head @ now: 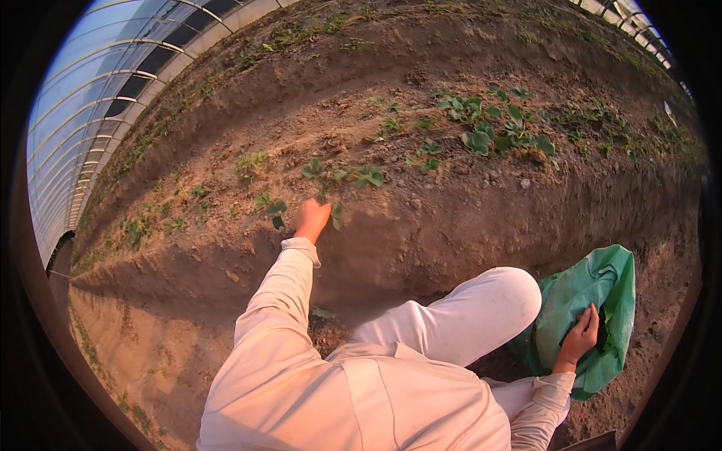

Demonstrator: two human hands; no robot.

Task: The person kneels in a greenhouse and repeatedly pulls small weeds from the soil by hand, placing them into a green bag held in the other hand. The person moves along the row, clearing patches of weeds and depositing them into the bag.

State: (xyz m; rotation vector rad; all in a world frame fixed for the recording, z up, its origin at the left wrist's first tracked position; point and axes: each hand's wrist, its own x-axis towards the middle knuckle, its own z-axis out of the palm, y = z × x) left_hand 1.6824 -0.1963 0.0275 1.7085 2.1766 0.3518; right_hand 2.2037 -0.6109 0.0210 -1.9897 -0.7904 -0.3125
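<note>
My left hand (313, 217) reaches onto the side of a raised soil bed, its fingers closed around the stem of a small broad-leaved plant (369, 176); its leaves spread above and beside the fist. At the lower right, my right hand (581, 337) lies at the mouth of a green woven plastic bag (572, 299), fingers close together against the fabric. Whether it grips the bag is not clear. Green leafy matter shows inside the dark opening. The bag stands beside my bent knee in light trousers.
A larger leafy clump (479, 138) grows on the bed to the right, with smaller weeds (135, 228) to the left. A furrow (169, 304) runs alongside the bed. Further bed ridges lie beyond, under the hoops of a plastic greenhouse (113, 73).
</note>
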